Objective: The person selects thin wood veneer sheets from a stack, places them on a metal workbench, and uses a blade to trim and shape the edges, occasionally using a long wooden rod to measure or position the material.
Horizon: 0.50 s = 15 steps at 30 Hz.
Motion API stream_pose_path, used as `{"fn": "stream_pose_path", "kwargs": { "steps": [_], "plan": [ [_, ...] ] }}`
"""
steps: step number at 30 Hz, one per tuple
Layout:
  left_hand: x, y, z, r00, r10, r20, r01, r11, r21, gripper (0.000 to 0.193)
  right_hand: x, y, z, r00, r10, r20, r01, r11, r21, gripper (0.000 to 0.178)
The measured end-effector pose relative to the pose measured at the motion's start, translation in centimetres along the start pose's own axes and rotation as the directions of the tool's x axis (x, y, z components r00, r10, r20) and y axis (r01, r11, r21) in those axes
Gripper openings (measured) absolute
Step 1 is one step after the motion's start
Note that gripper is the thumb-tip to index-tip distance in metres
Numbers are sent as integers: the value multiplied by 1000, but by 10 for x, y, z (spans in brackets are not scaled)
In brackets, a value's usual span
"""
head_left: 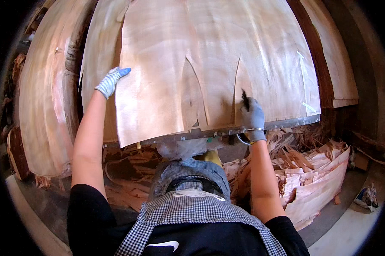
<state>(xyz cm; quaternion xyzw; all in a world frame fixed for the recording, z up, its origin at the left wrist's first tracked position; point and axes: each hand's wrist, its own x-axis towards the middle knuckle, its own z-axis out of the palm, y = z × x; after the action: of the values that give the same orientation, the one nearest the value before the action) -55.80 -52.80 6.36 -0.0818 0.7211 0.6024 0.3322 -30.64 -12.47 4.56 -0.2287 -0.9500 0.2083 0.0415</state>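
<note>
A large pale wood veneer sheet (154, 94) lies on top of the stack before me, its near left corner jutting past the stack. Two long splits rise from its near edge, and a narrow strip (199, 94) between them curls up. My left hand (110, 82), in a striped glove with blue fingertips, is closed on the sheet's left edge. My right hand (253, 114), in a grey glove, grips a small black tool (245, 99) just right of the right-hand split. The tool's exact kind cannot be made out. A metal ring (243, 139) hangs around my right wrist.
More veneer stacks stand at the left (43, 106) and right (333, 55). White tape strips (303, 77) mark the sheet's right side. A dark bench edge (282, 124) runs under the stack. Torn veneer scraps (311, 170) pile up below, around my legs.
</note>
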Motion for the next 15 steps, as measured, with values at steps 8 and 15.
{"fn": "stream_pose_path", "kwargs": {
  "steps": [8, 15],
  "plan": [
    [13, -41, -6, 984, 136, -117, -130, 990, 59, 43, -35, -42, 2, 983, 101, 152, -176, 744, 645, 22],
    [10, -37, 19, 970, 166, -178, -132, 973, 189, 39, -30, -124, 74, 795, 184, 578, -584, 490, 647, 24]
  ]
}}
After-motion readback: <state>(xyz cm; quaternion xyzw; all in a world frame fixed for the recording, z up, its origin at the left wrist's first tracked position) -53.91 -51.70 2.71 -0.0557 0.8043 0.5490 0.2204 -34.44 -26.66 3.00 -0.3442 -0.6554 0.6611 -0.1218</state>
